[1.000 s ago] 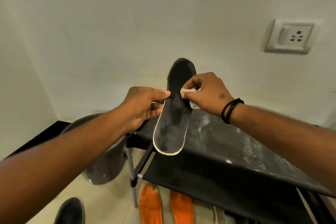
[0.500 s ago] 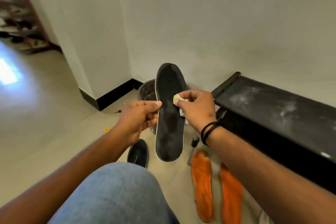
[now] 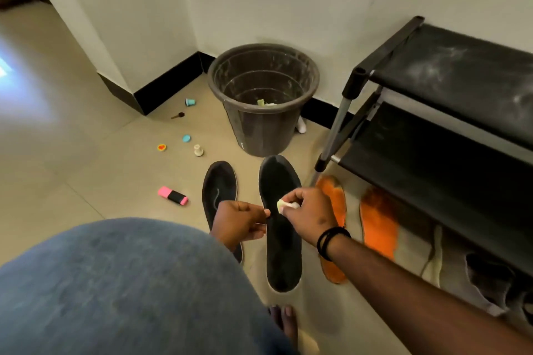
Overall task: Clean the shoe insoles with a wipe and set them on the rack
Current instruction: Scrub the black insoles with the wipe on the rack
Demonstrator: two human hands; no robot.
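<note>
1. The black insole (image 3: 281,228) is held up over the floor, between the knee and the bin. The left hand (image 3: 240,222) has its grip pinched on the insole's edge, and the right hand (image 3: 307,215) pinches the wipe (image 3: 284,206) against its top.
2. I'd keep that edge pinch firm and rub heel to toe (foam flexes otherwise).
3. Second black insole (image 3: 217,193) and two orange insoles (image 3: 334,196) lie on the floor by the rack (image 3: 450,66).
4. The bin (image 3: 264,101) holds only a bit of crumpled scrap at the bottom.
</note>
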